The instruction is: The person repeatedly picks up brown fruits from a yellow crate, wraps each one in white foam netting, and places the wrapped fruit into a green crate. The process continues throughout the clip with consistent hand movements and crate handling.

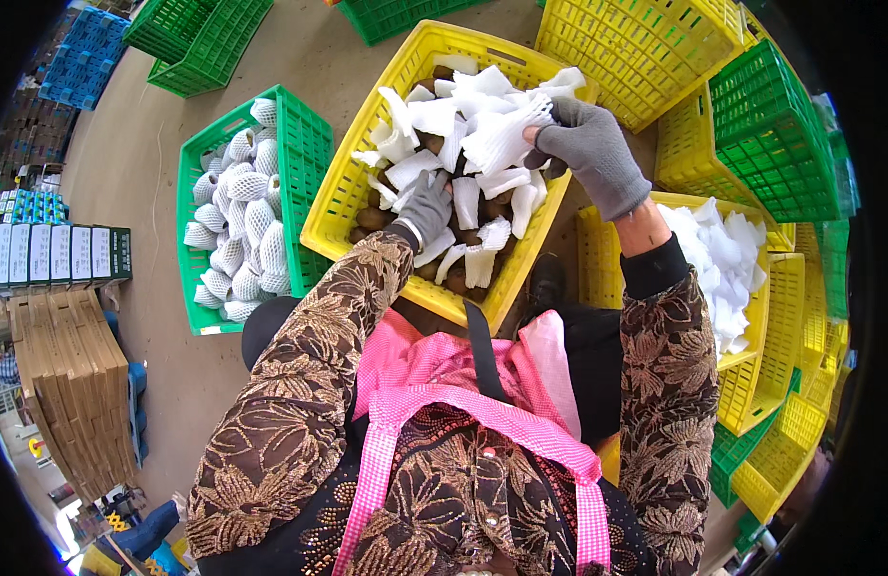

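Before me stands a yellow plastic crate [433, 297] holding brown oval fruits [374, 218] that look like kiwifruit. Loose white foam net sleeves [433, 115] lie scattered over them. My right hand [595, 151], in a grey glove with bare fingertips, pinches a white foam sleeve [503, 138] above the crate's right side. Down among the fruits and sleeves is my left hand [426, 212], gloved alike. Its fingers are partly hidden, so whether it grips anything cannot be told.
To the left, a green crate [300, 216] holds several fruits in foam nets [246, 187]. On the right, another yellow crate [598, 266] is heaped with white foam sleeves [710, 266]. Stacked yellow crates [638, 50] and a green crate [771, 137] stand beyond. Flattened cardboard [69, 381] is stacked far left.
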`<state>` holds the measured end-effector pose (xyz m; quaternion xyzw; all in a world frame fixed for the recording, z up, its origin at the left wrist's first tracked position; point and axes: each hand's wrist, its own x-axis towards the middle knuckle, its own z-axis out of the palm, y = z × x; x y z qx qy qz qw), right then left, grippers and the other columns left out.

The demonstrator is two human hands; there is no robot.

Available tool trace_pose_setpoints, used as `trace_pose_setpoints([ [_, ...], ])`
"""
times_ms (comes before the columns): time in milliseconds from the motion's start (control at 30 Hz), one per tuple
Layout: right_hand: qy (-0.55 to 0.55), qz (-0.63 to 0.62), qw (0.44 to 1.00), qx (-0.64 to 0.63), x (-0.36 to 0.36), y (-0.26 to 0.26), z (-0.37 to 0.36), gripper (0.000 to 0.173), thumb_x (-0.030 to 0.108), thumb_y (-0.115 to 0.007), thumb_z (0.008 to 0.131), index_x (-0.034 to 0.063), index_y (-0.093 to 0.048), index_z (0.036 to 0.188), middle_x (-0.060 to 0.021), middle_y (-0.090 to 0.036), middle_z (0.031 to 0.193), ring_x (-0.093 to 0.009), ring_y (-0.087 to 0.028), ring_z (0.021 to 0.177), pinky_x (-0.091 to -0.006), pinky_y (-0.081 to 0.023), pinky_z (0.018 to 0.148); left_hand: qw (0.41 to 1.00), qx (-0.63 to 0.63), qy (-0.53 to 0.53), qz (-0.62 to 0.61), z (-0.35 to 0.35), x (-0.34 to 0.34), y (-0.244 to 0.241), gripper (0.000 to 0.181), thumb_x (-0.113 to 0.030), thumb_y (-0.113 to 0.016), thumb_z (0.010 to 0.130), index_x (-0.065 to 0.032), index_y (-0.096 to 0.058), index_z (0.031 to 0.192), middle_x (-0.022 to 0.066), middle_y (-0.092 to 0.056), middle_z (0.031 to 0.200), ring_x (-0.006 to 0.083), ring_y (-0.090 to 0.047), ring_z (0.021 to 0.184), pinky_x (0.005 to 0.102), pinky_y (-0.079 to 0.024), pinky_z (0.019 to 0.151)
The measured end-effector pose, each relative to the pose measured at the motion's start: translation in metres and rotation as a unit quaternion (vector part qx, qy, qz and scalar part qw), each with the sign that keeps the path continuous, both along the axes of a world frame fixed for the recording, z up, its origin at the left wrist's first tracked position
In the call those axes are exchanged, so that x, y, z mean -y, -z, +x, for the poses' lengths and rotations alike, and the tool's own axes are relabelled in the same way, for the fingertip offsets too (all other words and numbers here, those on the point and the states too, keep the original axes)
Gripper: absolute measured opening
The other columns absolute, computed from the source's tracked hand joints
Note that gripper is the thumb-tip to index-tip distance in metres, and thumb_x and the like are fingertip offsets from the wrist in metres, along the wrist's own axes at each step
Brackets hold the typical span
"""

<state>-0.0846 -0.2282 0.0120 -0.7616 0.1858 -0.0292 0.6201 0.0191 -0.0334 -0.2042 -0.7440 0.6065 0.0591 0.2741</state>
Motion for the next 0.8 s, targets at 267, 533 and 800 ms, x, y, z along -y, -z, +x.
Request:
trace_pose_setpoints([
  [267,0.049,0.130,0.989,0.056,-0.008,-0.006,0.001,0.021,0.014,-0.063,0.079,-0.0020,-0.060,0.093,-0.0054,-0.063,0.078,-0.011,-0.063,0.063,-0.0199,-0.048,0.049,0.998,0.022,0.008,-0.050,0.001,-0.002,0.012,0.040,-0.019,-0.039,0.088,-0.0032,-0.049,0.124,0.0088,-0.050,0.127,0.0292,-0.032,0.129,0.0557,-0.020,0.104],
  [533,0.024,0.125,0.990,0.055,-0.018,-0.015,-0.008,0.022,0.016,-0.059,0.083,0.0004,-0.061,0.099,-0.0036,-0.063,0.077,-0.011,-0.063,0.061,-0.0199,-0.045,0.051,0.993,-0.008,-0.075,-0.085,0.005,-0.003,-0.007,0.043,-0.027,-0.048,0.082,-0.0040,-0.056,0.118,0.0091,-0.048,0.130,0.0301,-0.032,0.128,0.0545,-0.020,0.103],
  [800,0.052,0.164,0.984,0.038,-0.002,0.018,-0.004,0.032,0.016,-0.059,0.084,-0.0014,-0.054,0.111,-0.0056,-0.062,0.095,-0.013,-0.064,0.068,-0.0232,-0.050,0.054,0.359,-0.770,-0.354,-0.392,0.036,-0.012,-0.170,0.040,-0.010,-0.063,0.082,-0.0009,-0.053,0.119,0.0045,-0.062,0.103,0.0100,-0.057,0.089,0.0222,-0.045,0.080],
])
